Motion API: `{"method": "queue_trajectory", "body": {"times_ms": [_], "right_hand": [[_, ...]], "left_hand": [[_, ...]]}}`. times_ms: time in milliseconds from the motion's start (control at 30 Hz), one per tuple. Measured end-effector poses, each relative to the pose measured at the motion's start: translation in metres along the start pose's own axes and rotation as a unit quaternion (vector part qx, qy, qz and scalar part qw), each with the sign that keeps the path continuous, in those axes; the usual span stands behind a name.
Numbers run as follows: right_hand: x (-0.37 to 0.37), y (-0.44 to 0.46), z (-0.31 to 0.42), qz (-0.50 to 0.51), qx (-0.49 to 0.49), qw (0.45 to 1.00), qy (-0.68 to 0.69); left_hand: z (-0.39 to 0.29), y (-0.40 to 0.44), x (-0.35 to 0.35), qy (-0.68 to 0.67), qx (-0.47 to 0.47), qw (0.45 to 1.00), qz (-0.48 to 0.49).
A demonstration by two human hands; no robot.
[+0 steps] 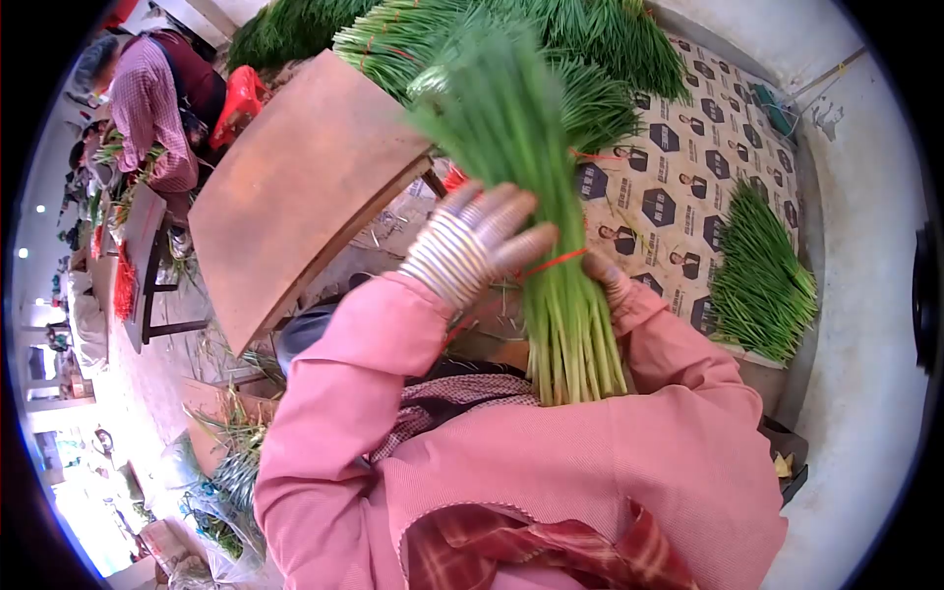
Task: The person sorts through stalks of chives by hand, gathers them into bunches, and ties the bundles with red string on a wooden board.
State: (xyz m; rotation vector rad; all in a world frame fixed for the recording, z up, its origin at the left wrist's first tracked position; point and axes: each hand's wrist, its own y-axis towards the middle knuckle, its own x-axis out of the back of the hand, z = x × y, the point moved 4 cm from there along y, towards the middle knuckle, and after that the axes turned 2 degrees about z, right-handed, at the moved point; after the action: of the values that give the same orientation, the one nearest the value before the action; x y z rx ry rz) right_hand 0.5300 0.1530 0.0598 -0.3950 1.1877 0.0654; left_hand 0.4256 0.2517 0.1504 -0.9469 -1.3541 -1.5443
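A thick bundle of garlic chives stands upright against my chest, its pale stems down and its green tops blurred. A thin red tie crosses its stems. My left hand, in a striped glove, presses on the bundle's left side with its fingers curved over the leaves just above the tie. From the right, my right hand grips the stems at the height of the tie; most of its fingers are hidden behind the bundle.
A brown board table stands ahead on the left. Piles of chives lie at the back, and another bundle rests on the patterned sheet by the right wall. A person bends over a bench at far left.
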Motion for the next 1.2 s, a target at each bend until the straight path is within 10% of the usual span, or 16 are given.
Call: {"method": "queue_trajectory", "body": {"times_ms": [167, 300, 433, 633, 700, 767, 833, 900, 1033, 1100, 1200], "right_hand": [[0.112, -0.028, 0.079, -0.159, 0.16, 0.965, -0.134], [0.152, -0.056, 0.141, -0.332, 0.342, 0.831, -0.287], [0.167, -0.052, 0.185, -0.371, 0.349, 0.805, -0.305], [0.258, 0.025, 0.298, -0.516, 0.148, 0.607, -0.586], [0.332, 0.048, 0.288, -0.471, -0.251, 0.43, -0.728], [0.389, 0.056, 0.244, -0.392, -0.155, 0.449, -0.788], [0.371, 0.05, 0.198, -0.468, -0.256, 0.441, -0.722], [0.381, 0.042, 0.154, -0.398, -0.081, 0.623, -0.668], [0.384, 0.066, 0.115, -0.372, 0.043, 0.701, -0.607], [0.306, 0.114, 0.112, -0.311, -0.017, 0.538, -0.783], [0.283, 0.193, 0.088, -0.223, 0.007, 0.461, -0.859]], "left_hand": [[0.076, -0.088, -0.003, -0.084, 0.26, 0.96, 0.061], [0.109, -0.21, 0.0, -0.037, 0.417, 0.903, 0.096], [0.121, -0.289, -0.01, -0.045, 0.54, 0.837, 0.078], [0.132, -0.239, -0.026, 0.055, 0.471, 0.875, 0.1], [0.142, -0.218, -0.048, 0.036, 0.447, 0.883, 0.138], [0.149, -0.186, -0.065, 0.082, 0.417, 0.885, 0.192], [0.161, -0.171, -0.09, 0.078, 0.421, 0.877, 0.217], [0.173, -0.158, -0.108, 0.131, 0.414, 0.882, 0.181], [0.181, -0.154, -0.113, 0.134, 0.413, 0.878, 0.199], [0.179, -0.15, -0.113, 0.137, 0.399, 0.886, 0.192], [0.18, -0.151, -0.113, 0.119, 0.405, 0.888, 0.18]]}}
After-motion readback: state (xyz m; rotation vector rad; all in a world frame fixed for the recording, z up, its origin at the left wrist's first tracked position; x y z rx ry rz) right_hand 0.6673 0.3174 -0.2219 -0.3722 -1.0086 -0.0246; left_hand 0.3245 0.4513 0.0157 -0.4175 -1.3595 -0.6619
